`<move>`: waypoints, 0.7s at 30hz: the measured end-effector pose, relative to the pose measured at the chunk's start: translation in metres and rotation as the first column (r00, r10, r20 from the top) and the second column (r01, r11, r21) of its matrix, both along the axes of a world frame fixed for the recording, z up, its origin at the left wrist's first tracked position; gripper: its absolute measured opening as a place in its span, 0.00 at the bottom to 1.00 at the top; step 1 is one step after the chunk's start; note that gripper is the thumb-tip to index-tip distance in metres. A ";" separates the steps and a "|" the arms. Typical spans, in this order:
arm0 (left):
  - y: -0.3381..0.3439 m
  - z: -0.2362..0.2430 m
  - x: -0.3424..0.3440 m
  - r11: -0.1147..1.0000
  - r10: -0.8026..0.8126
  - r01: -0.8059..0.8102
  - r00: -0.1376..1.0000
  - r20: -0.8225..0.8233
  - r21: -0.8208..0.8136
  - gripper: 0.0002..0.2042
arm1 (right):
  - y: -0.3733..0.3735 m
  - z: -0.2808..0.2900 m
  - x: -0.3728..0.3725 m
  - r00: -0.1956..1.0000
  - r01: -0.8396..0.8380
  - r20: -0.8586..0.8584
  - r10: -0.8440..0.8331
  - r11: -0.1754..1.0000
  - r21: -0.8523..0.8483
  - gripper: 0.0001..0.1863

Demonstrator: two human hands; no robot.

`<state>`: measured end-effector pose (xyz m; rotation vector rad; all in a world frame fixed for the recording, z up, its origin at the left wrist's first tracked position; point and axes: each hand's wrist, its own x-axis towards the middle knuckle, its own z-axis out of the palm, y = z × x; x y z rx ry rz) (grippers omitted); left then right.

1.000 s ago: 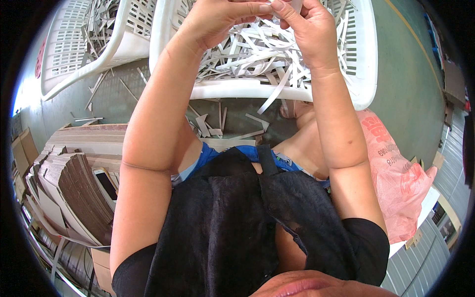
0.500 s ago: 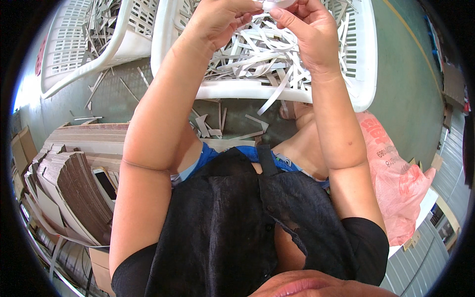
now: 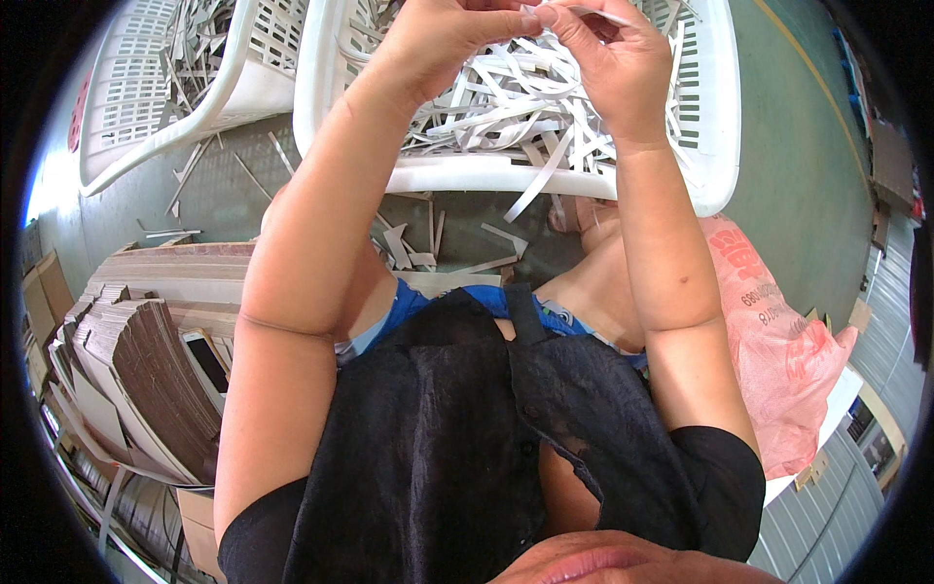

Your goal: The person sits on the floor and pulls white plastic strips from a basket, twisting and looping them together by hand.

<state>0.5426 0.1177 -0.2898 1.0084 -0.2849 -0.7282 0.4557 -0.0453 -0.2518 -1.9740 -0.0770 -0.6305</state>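
Observation:
Both hands meet near the top edge, above a white slatted plastic basket (image 3: 467, 176) filled with loose white strips (image 3: 520, 102). The fingers of my left hand (image 3: 438, 44) are closed, with the thumb tip at a small white piece between the hands. My right hand (image 3: 618, 73) is closed as well, its thumb and fingers pinching a thin white strip (image 3: 601, 14), which shows edge-on above the fingers. The frame's top edge cuts off part of the hands, and the fingers hide much of the strip. One loose strip hangs over the basket's near rim.
A second white basket (image 3: 209, 117) with grey-white strips stands at the left. Stacked cardboard sheets (image 3: 156, 370) with a phone (image 3: 206, 360) on them lie beside my left arm. A pink woven sack (image 3: 769, 350) is at my right. Scraps (image 3: 399, 248) litter the green floor.
The white piece between my hands was seen broader; now it shows as a thin edge. My left thumb has stretched farther right toward the right thumb, and the right hand has turned slightly.

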 end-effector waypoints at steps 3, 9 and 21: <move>-0.001 0.003 -0.005 1.000 0.004 -0.003 0.998 0.062 -0.015 0.12 | 0.000 0.002 0.000 0.979 0.073 -0.203 -0.033 0.978 0.196 0.11; -0.001 0.000 -0.005 0.999 0.048 -0.047 0.998 0.042 -0.020 0.13 | 0.003 0.001 0.003 0.954 0.088 -0.298 0.023 0.931 0.354 0.11; 0.024 -0.005 0.019 0.975 -0.221 0.212 0.953 -0.206 -0.066 0.14 | -0.005 0.010 -0.009 0.886 -0.319 -0.267 0.379 0.917 0.242 0.23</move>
